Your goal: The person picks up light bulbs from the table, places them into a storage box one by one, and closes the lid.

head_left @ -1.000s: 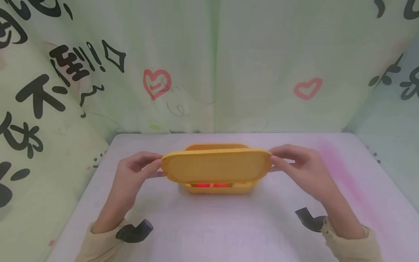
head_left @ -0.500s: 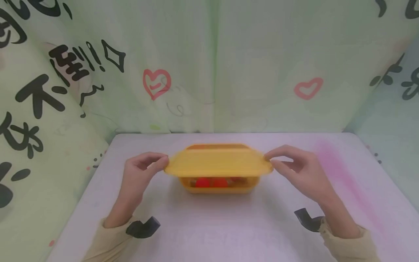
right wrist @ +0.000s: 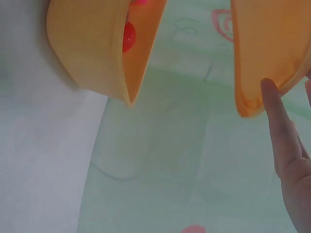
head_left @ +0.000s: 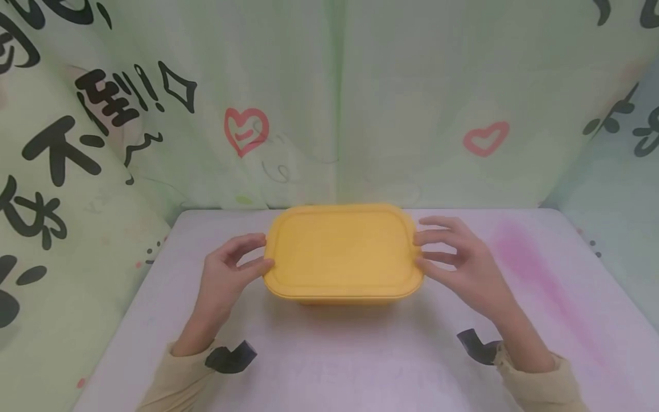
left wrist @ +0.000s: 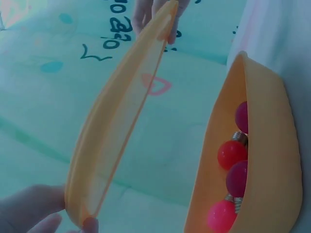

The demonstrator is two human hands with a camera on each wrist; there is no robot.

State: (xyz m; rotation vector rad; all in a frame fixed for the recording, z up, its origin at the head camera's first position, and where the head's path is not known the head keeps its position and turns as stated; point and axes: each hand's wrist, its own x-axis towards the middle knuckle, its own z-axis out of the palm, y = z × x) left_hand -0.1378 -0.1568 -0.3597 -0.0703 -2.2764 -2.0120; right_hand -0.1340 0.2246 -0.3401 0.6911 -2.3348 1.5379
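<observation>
A yellow lid (head_left: 342, 252) spans most of a yellow box (left wrist: 272, 145) in the head view, hiding its inside. Both wrist views show a gap between lid and box. My left hand (head_left: 226, 280) pinches the lid's left end between thumb and fingers. At the other end, my right hand (head_left: 465, 266) holds the edge, with its thumb against the underside in the right wrist view. Several round bulbs with metal screw bases lie in the box, among them a red bulb (left wrist: 232, 154) and a pink bulb (left wrist: 222, 216).
The box stands on a white table (head_left: 340, 355) with a pink smear at the right. Pale green cloth (head_left: 401, 114) with black writing and red hearts hangs behind and at the sides. Black straps (head_left: 231, 357) cross the sleeve cuffs.
The lid has turned from steeply tilted, underside showing, to nearly flat over the box, covering the bulbs in the head view. Both hands turned with it, and the right fingers have spread.
</observation>
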